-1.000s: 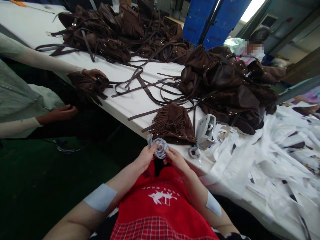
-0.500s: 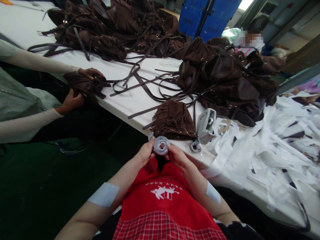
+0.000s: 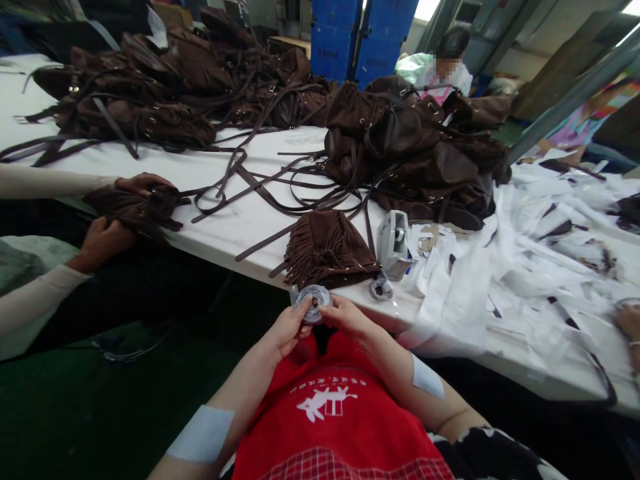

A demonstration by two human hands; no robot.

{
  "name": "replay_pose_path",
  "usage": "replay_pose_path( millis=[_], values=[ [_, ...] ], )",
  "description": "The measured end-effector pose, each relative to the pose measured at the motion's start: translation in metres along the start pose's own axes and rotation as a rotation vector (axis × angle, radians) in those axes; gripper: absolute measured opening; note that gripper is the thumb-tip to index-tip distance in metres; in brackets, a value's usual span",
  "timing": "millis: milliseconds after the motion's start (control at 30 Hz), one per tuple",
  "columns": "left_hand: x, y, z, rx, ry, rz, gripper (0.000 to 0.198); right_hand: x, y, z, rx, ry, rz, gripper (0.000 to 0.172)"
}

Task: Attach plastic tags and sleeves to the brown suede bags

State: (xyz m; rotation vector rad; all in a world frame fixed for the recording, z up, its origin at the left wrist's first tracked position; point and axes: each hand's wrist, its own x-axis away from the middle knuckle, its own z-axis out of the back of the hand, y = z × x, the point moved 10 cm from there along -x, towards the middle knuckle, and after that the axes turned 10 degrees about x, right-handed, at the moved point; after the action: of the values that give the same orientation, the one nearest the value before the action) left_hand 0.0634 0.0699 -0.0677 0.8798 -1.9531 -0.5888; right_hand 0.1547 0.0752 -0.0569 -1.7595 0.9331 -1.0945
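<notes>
A grey roll of wound strip [image 3: 314, 304] is held between both hands at the table's front edge. My left hand [image 3: 293, 325] grips its left side, with the thumb lying over the face of the roll. On the right side, my right hand [image 3: 345, 316] pinches it near the centre hole. Just beyond the roll lies a brown fringed bag [image 3: 327, 250] on the white table [image 3: 225, 233]. A smaller ring-shaped roll [image 3: 381, 289] rests at the edge, right of the bag. Behind that stands a grey-white device [image 3: 393, 243].
Piles of brown bags [image 3: 420, 147] with loose straps lie across the table. White scraps [image 3: 530, 267] cover its right part. At the left, another person's hands [image 3: 107, 240] hold a brown bag. A person [image 3: 445, 70] is behind the piles.
The view has shifted, so the table and bags appear further left. My left thumb has moved onto the face of the roll, and my right fingers have come closer to its centre.
</notes>
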Motion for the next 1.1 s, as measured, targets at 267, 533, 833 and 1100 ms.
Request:
replay_pose_path(
  millis=[267, 533, 833, 1100],
  values=[
    [0.053, 0.082, 0.012, -0.725, 0.408, -0.594, 0.034, 0.032, -0.041, 0.055, 0.142, 0.584, 0.217, 0.037],
    [0.062, 0.061, -0.094, -1.138, -0.084, -0.771, 0.051, 0.044, -0.036, 0.044, 0.120, 0.510, 0.207, 0.032],
    [0.052, 0.053, -0.098, -1.378, -0.015, -0.738, 0.041, 0.039, -0.022, 0.042, -0.071, 0.366, 0.125, 0.045],
    [0.064, 0.050, -0.114, -1.469, 0.102, -1.026, 0.047, 0.031, -0.035, 0.038, -0.154, 0.347, 0.158, 0.053]
  ],
)
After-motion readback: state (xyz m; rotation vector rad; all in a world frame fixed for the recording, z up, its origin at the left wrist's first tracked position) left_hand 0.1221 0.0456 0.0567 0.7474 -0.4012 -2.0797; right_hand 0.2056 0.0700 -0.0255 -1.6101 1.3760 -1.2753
